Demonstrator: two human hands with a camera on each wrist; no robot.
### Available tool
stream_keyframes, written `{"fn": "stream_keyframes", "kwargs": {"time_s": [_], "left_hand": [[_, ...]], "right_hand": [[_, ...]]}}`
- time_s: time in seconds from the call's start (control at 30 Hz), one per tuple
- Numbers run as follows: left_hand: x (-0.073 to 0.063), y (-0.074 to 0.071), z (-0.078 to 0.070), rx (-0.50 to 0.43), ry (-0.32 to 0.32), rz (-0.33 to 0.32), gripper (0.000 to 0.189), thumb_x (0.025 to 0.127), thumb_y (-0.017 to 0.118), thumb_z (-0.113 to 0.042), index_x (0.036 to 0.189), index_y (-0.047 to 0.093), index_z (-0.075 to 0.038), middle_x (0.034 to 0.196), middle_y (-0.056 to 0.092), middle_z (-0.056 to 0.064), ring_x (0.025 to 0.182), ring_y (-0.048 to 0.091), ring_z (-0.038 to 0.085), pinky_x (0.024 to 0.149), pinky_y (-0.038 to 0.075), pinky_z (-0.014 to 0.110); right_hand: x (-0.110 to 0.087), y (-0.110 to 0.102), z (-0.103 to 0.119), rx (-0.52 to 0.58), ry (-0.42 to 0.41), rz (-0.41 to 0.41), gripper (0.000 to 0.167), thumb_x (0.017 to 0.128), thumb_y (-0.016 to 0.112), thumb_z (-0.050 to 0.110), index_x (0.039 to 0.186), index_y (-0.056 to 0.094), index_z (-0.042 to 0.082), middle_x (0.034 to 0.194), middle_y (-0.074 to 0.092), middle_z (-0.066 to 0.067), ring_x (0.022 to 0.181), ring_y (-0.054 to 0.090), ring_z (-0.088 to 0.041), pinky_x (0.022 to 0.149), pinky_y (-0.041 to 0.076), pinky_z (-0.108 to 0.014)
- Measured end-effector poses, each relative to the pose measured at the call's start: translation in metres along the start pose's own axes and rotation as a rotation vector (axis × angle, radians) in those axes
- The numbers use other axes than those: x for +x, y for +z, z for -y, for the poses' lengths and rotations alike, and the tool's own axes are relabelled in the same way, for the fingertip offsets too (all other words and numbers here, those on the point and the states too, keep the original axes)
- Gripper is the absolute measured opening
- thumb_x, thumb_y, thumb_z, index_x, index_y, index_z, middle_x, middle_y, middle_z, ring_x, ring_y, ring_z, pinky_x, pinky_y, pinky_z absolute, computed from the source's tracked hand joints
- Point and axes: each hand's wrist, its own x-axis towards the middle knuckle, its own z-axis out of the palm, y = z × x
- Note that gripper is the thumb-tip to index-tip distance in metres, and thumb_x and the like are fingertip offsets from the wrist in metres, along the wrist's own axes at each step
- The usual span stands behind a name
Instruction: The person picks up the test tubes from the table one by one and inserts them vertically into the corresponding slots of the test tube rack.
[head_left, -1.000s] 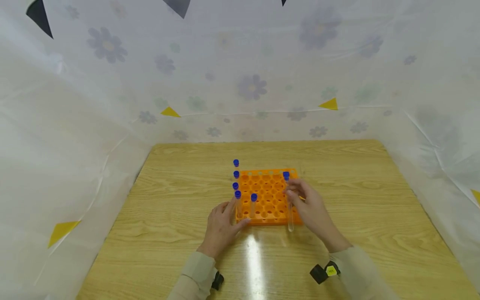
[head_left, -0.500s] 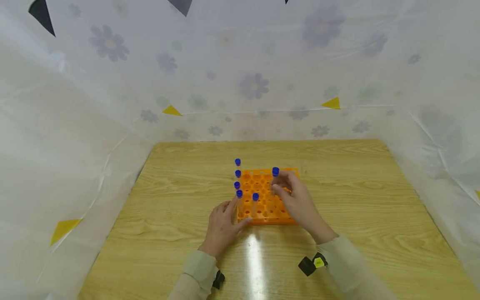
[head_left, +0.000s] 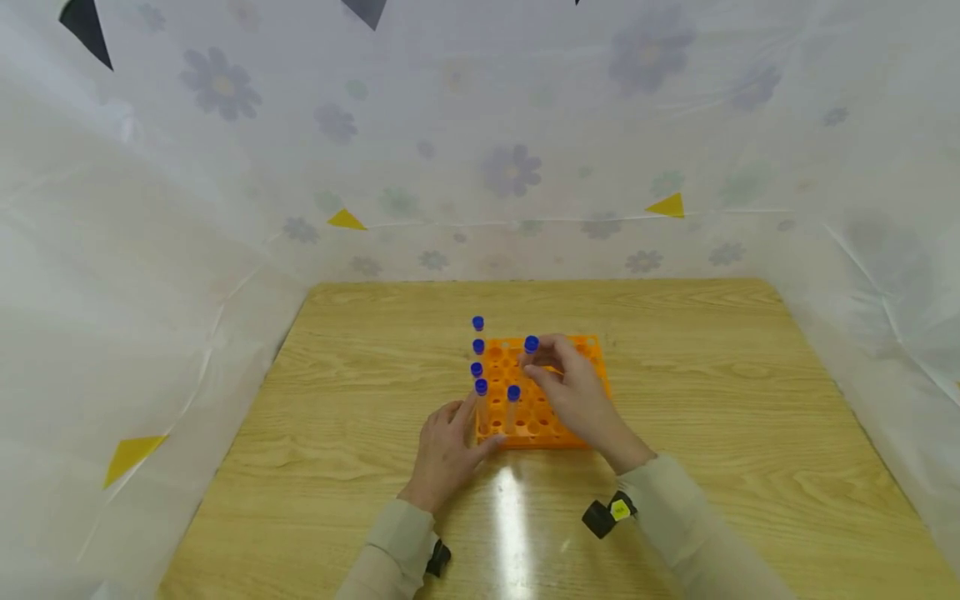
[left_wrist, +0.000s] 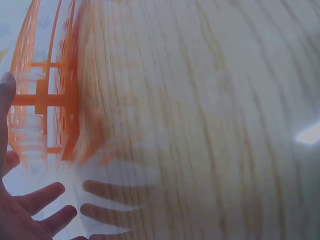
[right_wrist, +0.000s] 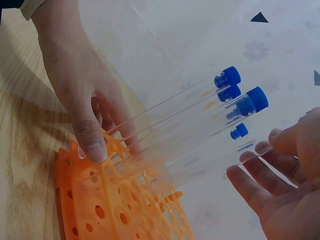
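Observation:
An orange test tube rack (head_left: 558,439) stands on the wooden table. My left hand (head_left: 442,450) rests at its near left corner, the thumb on the front edge and the fingers along the left side; in the left wrist view these fingers (left_wrist: 42,197) are straight and spread. Several clear test tubes with blue caps stand in the leftmost row, the nearest tube (head_left: 482,404) by my left fingers. Another capped tube (head_left: 513,408) stands just right of it. Over the rack's middle, my right hand (head_left: 577,400) pinches a test tube (head_left: 531,344) just under its blue cap; its lower end is hidden.
The table (head_left: 360,358) extends around the rack on all sides. White flower-patterned sheeting (head_left: 510,171) hangs behind it and at both sides. A black strap device (head_left: 600,518) sits on the right wrist.
My right hand has carried the pinched tube leftward, from the rack's right side to over its middle. The left hand stays at the same corner.

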Motion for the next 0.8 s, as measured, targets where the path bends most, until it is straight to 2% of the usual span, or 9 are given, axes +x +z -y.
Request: {"fn": "stream_keyframes", "kwargs": {"time_s": [0.27,0.57,0.67,0.8], "left_hand": [[0.000,-0.001,-0.001,-0.002,0.004,-0.004,0.082,0.088,0.060,-0.065,0.155,0.035,-0.025,0.141,0.052,0.018,0.129,0.048,0.039,0.114,0.033,0.055],[0.000,0.000,0.001,0.005,0.019,-0.017,0.082,0.088,0.061,-0.065,0.154,0.037,-0.023,0.139,0.052,0.018,0.128,0.049,0.039,0.113,0.035,0.055],[0.000,0.000,0.001,-0.003,0.021,-0.018,0.082,0.088,0.061,-0.065,0.154,0.037,-0.023,0.140,0.052,0.018,0.128,0.049,0.040,0.112,0.035,0.055],[0.000,0.001,0.001,-0.005,0.022,-0.024,0.083,0.088,0.061,-0.065,0.154,0.037,-0.022,0.140,0.052,0.018,0.128,0.049,0.040,0.112,0.035,0.056]], "right_hand": [[0.005,0.007,-0.006,-0.037,0.013,0.021,0.021,0.101,0.055,0.009,0.121,0.052,0.005,0.118,0.064,-0.018,0.113,0.063,-0.032,0.096,0.055,-0.035],[0.007,0.012,-0.012,-0.092,0.006,0.082,0.023,0.102,0.054,0.012,0.124,0.053,0.006,0.117,0.063,-0.012,0.115,0.062,-0.028,0.097,0.055,-0.039],[0.006,0.013,-0.016,-0.119,-0.006,0.095,0.022,0.102,0.053,0.011,0.124,0.053,0.007,0.115,0.063,-0.008,0.114,0.063,-0.026,0.095,0.056,-0.037],[0.007,0.015,-0.022,-0.139,-0.022,0.098,0.021,0.101,0.054,0.007,0.122,0.054,0.011,0.114,0.063,-0.011,0.112,0.063,-0.023,0.092,0.057,-0.034]]}}
